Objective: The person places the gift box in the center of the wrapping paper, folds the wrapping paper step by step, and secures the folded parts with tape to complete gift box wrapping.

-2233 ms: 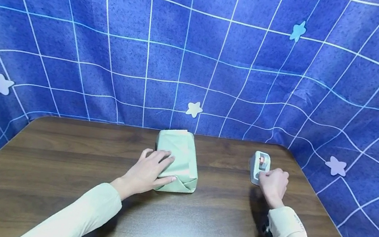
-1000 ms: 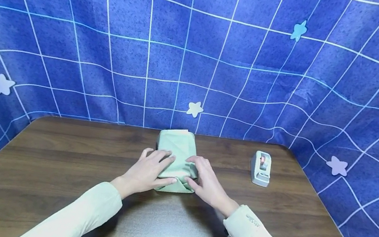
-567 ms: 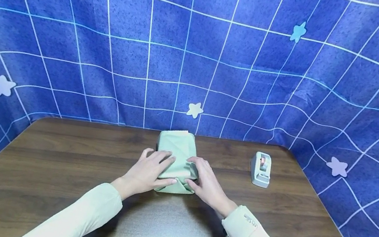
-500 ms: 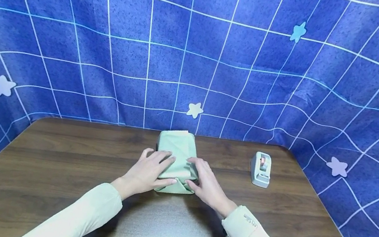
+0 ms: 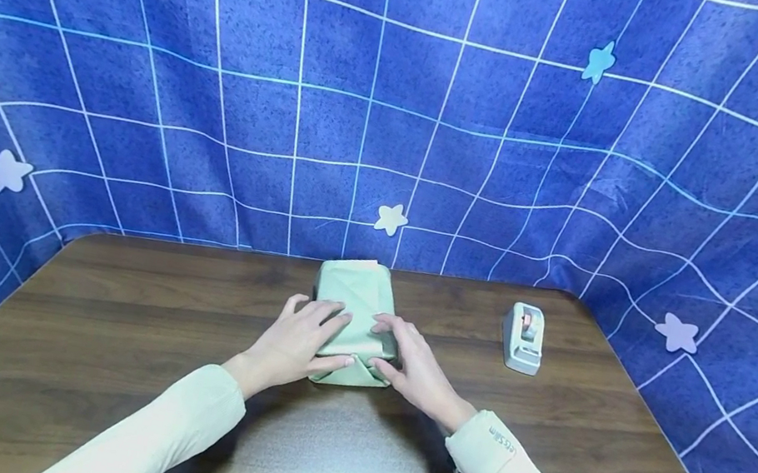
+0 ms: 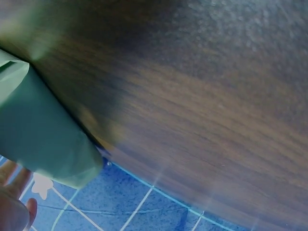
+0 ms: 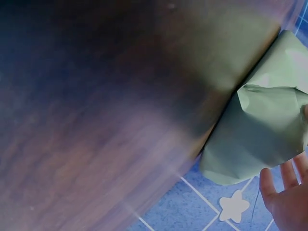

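Observation:
A parcel wrapped in pale green paper lies on the table below the curtain in the head view. Its near end shows folded flaps. On its left side my left hand rests over the top with spread fingers, the thumb lying along the near fold. My right hand touches the opposite side, fingers on the top and thumb by the near right corner. Each wrist view catches one green side wall and, beyond its upper edge, fingertips; in the right wrist view the folded end also shows.
A pale tape dispenser with a roll in it stands on the table to the right of the parcel. The brown wooden table meets a blue curtain with grid lines and stars along its back and sides.
My right hand has left the tape dispenser and moved left onto the parcel, where it has stayed for the last second. The left hand has kept its place.

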The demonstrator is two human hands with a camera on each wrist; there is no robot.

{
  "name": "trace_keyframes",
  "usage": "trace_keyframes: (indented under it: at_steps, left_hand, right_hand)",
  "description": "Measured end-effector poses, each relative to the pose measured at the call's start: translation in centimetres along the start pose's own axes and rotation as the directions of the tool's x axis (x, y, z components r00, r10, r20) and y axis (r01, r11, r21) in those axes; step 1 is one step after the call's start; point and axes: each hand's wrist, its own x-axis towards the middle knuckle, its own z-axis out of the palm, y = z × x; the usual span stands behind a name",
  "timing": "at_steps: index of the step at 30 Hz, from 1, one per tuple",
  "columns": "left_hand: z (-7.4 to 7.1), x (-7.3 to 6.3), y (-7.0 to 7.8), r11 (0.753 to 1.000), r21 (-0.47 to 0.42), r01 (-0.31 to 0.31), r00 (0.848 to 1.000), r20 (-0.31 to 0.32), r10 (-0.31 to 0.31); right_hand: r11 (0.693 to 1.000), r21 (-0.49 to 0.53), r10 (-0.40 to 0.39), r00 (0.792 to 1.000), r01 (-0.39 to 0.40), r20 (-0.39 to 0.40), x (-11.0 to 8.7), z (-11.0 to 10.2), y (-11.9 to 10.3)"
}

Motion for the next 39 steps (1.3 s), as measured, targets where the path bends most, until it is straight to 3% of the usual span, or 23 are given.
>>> trace_keyframes:
  at_steps: [12,17,22,30,39]
  left_hand:
    - [0.1,0.1,0.1,0.998,0.056,-0.042,0.997,-0.065,0.045]
    - [0.2,0.1,0.3,0.996,0.071,-0.059,0.994,-0.087,0.065]
    - [0.2,0.1,0.2,0.993,0.094,-0.072,0.991,-0.11,0.082]
    - [0.2,-0.1,0.0,0.994,0.079,-0.08,0.991,-0.104,0.088]
    - [0.6,-1.0,-0.8,0.988,0.048,-0.149,0.986,-0.062,0.152]
  right_hand:
    - [0.998,0.069,-0.007,0.999,0.003,0.05,-0.2,-0.2,0.5]
    - [0.999,-0.032,-0.028,0.994,0.032,0.102,-0.3,-0.1,0.8]
    - [0.985,-0.134,-0.094,0.991,0.106,0.095,-0.1,0.1,0.9]
    - [0.985,-0.131,-0.103,0.992,0.112,0.071,0.1,0.3,0.9]
    - [0.988,-0.119,-0.09,0.993,0.098,0.074,0.3,0.3,1.0]
